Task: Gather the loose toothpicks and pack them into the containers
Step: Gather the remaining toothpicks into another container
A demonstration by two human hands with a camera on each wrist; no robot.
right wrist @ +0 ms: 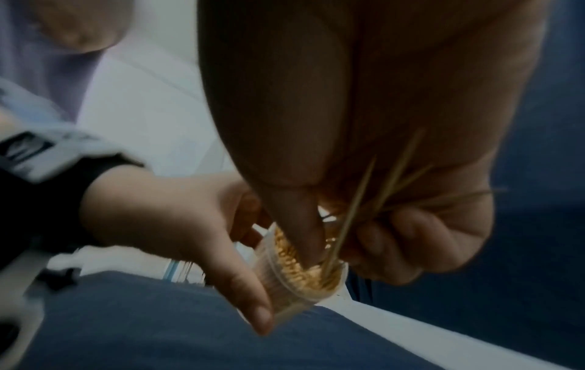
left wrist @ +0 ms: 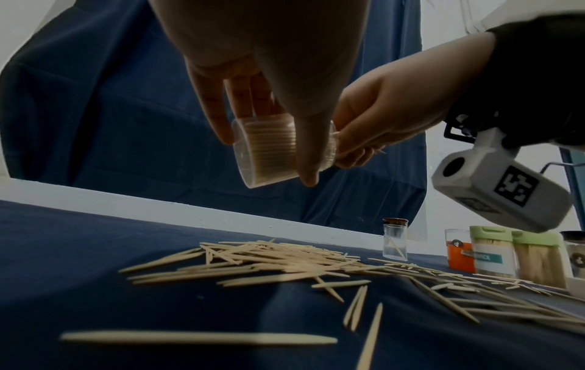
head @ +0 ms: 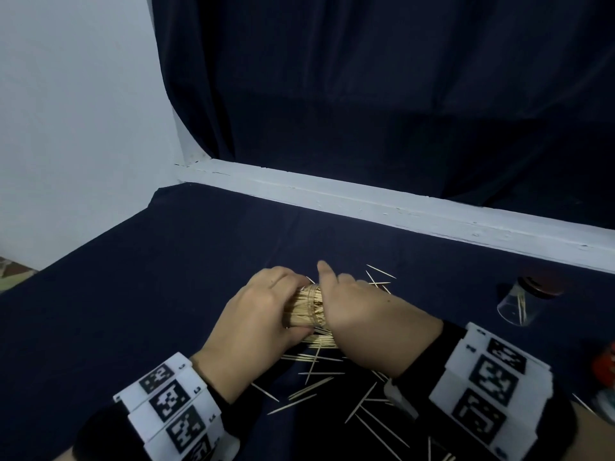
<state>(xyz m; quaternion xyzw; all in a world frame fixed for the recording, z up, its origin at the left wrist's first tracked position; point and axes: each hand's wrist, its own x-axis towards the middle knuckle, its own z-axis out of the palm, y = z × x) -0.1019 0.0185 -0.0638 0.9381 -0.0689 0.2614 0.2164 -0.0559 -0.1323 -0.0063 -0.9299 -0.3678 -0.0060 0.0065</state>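
Left hand [head: 255, 313]: I see it gripping a clear container [left wrist: 278, 150], nearly full.
Right hand [head: 362, 311]: pinching toothpicks [right wrist: 354, 212] at its mouth, three o'clock side.

the left hand [right wrist: 177, 225] grips a clear plastic container [right wrist: 297, 283] packed with toothpicks [right wrist: 291, 257], tilted above the dark blue bench [right wrist: 142, 325]. the right hand [right wrist: 364, 175] pinches a few toothpicks [right wrist: 357, 200] at the container's open mouth, thumb against the packed ends.
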